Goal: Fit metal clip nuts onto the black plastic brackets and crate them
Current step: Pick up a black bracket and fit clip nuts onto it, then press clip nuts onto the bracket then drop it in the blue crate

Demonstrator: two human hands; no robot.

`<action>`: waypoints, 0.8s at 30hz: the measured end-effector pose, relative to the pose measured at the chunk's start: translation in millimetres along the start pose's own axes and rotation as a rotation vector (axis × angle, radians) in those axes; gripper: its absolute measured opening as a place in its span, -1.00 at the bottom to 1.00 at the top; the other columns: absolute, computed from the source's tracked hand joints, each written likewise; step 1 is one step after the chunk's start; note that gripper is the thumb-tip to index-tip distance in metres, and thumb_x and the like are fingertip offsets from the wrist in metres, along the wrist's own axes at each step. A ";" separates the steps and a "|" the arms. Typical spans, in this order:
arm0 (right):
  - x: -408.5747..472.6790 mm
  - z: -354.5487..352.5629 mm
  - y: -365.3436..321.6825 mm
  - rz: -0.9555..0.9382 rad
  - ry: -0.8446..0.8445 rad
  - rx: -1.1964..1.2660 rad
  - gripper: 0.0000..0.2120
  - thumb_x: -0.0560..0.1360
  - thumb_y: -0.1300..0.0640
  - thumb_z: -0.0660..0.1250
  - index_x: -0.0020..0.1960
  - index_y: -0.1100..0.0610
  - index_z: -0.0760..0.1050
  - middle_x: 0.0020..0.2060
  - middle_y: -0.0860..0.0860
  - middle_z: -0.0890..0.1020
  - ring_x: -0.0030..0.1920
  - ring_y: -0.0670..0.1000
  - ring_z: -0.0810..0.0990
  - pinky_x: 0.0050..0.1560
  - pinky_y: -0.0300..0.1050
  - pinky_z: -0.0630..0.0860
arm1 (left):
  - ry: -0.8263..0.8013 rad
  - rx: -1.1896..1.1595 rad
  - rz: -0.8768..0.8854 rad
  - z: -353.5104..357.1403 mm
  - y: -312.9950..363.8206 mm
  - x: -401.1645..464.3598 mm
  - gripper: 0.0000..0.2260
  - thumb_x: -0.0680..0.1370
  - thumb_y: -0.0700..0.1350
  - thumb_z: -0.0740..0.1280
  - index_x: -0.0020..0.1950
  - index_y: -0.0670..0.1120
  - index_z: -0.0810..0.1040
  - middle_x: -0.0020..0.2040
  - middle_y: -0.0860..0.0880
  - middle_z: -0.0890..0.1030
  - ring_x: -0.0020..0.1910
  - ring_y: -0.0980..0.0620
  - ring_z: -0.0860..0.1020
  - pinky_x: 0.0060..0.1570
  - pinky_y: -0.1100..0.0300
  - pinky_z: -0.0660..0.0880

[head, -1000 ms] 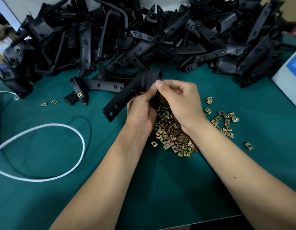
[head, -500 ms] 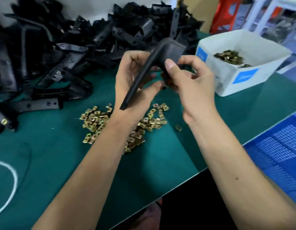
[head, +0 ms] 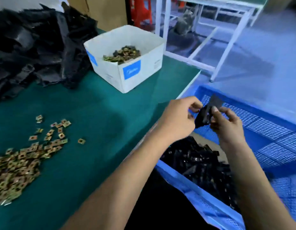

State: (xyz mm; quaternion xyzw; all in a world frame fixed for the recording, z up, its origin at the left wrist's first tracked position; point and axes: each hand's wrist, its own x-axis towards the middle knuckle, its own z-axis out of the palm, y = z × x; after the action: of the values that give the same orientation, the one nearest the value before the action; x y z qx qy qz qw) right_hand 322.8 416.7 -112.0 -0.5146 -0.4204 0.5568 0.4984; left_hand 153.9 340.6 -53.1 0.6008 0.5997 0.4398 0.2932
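A black plastic bracket hangs over the blue crate, past the table's right edge. My left hand and my right hand both grip it, fingers curled round its lower end. Motion blur hides whether a clip nut sits on it. Several black brackets lie piled inside the crate below my hands. Loose brass-coloured clip nuts are heaped on the green table at the left. A large heap of black brackets fills the table's far left.
A white cardboard box with blue labels holds more clip nuts at the table's back right. A white metal frame stands on the floor beyond the table. The crate's near rim runs under my forearms.
My view has swung right. Both hands have carried the bracket from above the nut pile on the table, across the table's edge, to a spot over the blue crate.
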 end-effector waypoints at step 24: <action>-23.2 48.4 9.3 -0.359 0.110 -0.870 -0.91 0.52 0.11 0.36 -0.08 0.05 0.64 -0.24 0.01 0.72 -0.15 0.16 0.68 -0.08 0.03 0.60 | 0.301 0.077 0.133 -21.7 19.4 13.4 -0.72 0.42 -0.35 0.20 -0.11 -0.05 0.62 -0.18 0.10 0.68 -0.20 0.12 0.67 -0.10 0.10 0.63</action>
State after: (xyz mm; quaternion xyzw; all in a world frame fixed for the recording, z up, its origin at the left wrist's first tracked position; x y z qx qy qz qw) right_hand 273.1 394.5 -112.0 -0.6235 -0.6699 0.2060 0.3464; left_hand 142.3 347.8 -24.0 0.5772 0.6123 0.5200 0.1471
